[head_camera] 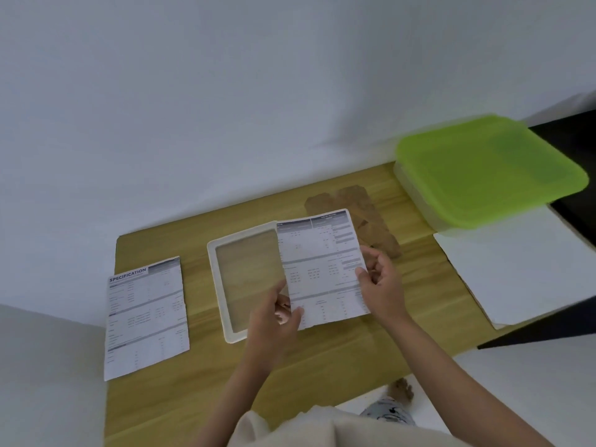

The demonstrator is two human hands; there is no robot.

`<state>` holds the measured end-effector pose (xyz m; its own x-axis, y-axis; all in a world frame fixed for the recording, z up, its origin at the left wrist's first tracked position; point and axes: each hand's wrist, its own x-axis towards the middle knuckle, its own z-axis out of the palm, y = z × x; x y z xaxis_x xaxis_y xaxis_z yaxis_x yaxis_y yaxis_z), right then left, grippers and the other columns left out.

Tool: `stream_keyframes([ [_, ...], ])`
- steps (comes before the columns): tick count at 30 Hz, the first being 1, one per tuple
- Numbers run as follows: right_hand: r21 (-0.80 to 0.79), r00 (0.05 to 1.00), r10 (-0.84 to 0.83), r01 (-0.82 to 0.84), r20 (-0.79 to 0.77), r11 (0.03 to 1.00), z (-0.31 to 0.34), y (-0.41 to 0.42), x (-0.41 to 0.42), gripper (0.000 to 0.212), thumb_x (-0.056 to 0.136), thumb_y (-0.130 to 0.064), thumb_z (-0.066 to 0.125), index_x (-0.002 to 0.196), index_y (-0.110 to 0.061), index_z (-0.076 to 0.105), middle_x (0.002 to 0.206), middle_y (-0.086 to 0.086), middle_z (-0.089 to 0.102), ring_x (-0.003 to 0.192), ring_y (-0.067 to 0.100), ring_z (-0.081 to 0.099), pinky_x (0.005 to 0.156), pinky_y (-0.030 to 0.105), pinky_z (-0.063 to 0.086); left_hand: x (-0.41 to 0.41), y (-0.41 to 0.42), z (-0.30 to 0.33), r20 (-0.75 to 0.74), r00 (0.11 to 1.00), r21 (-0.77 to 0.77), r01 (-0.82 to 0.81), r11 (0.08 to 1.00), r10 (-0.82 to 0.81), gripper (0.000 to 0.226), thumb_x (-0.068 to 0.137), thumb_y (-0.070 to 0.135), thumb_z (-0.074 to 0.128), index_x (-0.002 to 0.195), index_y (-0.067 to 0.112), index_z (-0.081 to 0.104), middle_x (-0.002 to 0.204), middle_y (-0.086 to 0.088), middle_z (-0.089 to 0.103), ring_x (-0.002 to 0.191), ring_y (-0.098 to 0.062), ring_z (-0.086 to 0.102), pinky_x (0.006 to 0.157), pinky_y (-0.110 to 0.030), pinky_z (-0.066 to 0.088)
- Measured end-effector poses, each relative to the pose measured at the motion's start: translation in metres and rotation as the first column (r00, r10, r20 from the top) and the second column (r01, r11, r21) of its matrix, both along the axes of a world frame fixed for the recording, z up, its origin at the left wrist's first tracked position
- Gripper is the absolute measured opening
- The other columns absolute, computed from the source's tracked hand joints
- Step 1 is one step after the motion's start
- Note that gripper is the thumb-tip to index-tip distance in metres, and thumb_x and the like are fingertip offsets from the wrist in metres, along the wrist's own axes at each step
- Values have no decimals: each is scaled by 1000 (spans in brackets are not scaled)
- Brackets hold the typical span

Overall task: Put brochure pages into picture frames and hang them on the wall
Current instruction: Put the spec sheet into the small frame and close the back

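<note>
White wall [225,91] behind, filling upper view. Wooden desk [322,366] below it, light grain, pushed against wall. Green lid [490,169] on a pale tub at far right corner of desk, blurred. White sheet [522,272] just in front of tub, at desk's right edge, overhanging a dark surface beyond. Loose page [146,317] flat on desk at left, headed "SPECIFICATION", printed tables below, well apart from the hands. White frame [219,285] flat at desk centre, between the two pages, wood grain visible through its opening. Held page [322,269] just right of frame, raised and tilted, left edge overlapping frame's right rail, printed tables facing up, left edge ragged. Brown backing [371,221] lying on desk beyond held page, partly hidden by it; two pieces or one, cannot tell. Left hand [277,314] over frame's lower right corner, thumb and fingers pinching held page at bottom left corner. Right hand [380,282] at page's right edge, thumb on top of the paper, fingers curled behind, pinching it. Both forearms bare, reaching in from bottom of view. Pale garment [290,427] at bottom centre, a patterned grey piece just right of it. Small brown thing [401,390] on white floor near desk's front edge, too blurred to identify.
</note>
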<state>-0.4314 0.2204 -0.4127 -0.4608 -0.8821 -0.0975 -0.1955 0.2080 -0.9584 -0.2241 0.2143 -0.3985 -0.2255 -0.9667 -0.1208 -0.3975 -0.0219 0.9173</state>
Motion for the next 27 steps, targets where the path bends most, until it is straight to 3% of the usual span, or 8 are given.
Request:
stream_keyframes([
  [2,5,999,-8,8,-39,1000,-2,11,-29,36,90,-7,56,112,-36,54,89,-1,65,76,22,61,63,29,52,-28,8,2,-32,999,8,35,999,-34,58,80,3,67,116,44,45,81,12,60,69,-1,57,61,-11,46],
  [5,36,995,-14,18,-98,999,-4,31,-80,36,91,-8,55,114,-35,54,87,-8,64,67,3,57,60,17,46,-79,20,0,-40,995,50,92,994,-90,56,81,3,65,119,39,47,80,13,61,65,0,56,59,-11,45],
  [8,77,988,-3,15,-154,997,-5,56,-140,34,91,-6,54,118,-27,55,92,-14,62,74,-4,58,62,10,45,-134,39,-5,-58,990,120,133,984,-127,55,80,6,67,119,40,48,76,12,57,62,3,54,60,-11,45],
  [13,138,972,-11,44,-235,989,-17,86,-226,34,92,-6,54,124,-14,55,90,-13,58,80,3,57,64,4,44,-218,63,-15,-52,980,151,197,969,-191,52,81,8,66,117,41,48,74,13,56,63,4,55,61,-12,45],
  [19,168,960,30,18,-278,986,-30,99,-303,32,91,-6,55,123,-10,56,92,-9,59,82,2,56,65,1,42,-295,80,-27,-28,978,211,207,955,-206,51,82,7,65,128,21,48,77,9,55,62,5,54,59,-11,44],
  [24,185,918,124,-56,-377,981,-36,89,-342,33,90,-7,57,123,-7,56,105,0,61,90,10,55,71,4,39,-335,75,-35,52,983,198,160,967,-174,55,80,10,68,130,22,48,80,10,60,64,1,56,61,-14,47],
  [27,205,894,182,-104,-408,973,-37,82,-355,30,90,-11,58,120,-11,57,102,-3,57,91,13,54,72,10,40,-349,73,-41,111,980,174,143,974,-164,53,79,13,70,128,16,50,89,7,63,70,-5,59,63,-16,49],
])
